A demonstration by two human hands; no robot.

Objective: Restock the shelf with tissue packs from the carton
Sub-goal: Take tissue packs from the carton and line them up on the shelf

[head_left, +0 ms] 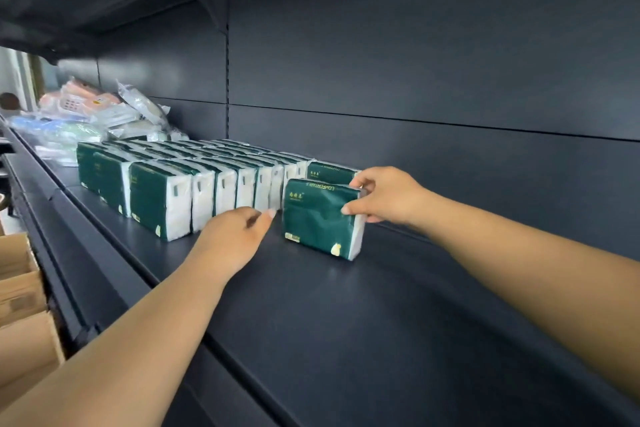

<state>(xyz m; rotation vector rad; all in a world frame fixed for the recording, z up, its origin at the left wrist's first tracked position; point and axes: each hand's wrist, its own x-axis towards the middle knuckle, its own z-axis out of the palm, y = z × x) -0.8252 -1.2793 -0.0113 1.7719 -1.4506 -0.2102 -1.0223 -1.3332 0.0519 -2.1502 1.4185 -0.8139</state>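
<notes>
Two bare forearms reach in from the bottom edge toward a dark metal shelf (pixel 346 305). At the lower left, flaps of a brown carton (pixel 24 305) are cut off by the frame, so I cannot see what is inside it.

His or her right hand (pixel 384 194) grips a tissue pack (pixel 320 218) by its right end, thumb on the front face and fingers curled over the top edge. This pack stands upright on the shelf, dark green on its broad face with small gold lettering near the top, a pale mark low down and white at its end; the print is too small to read. It sits just to the right of the rows of tissue packs (pixel 194 184), apart from the nearest one, with a second green pack (pixel 332 173) close behind it and partly hidden.

Left hand (pixel 235 239) hovers low over the shelf in front of the rows, fingers loosely curled and holding nothing; whether a fingertip touches the nearest pack I cannot tell.

Farther left, a heap of clear plastic-wrapped goods (pixel 104 114) lies blurred against the back panel (pixel 415 62), and I cannot tell what they are
</notes>
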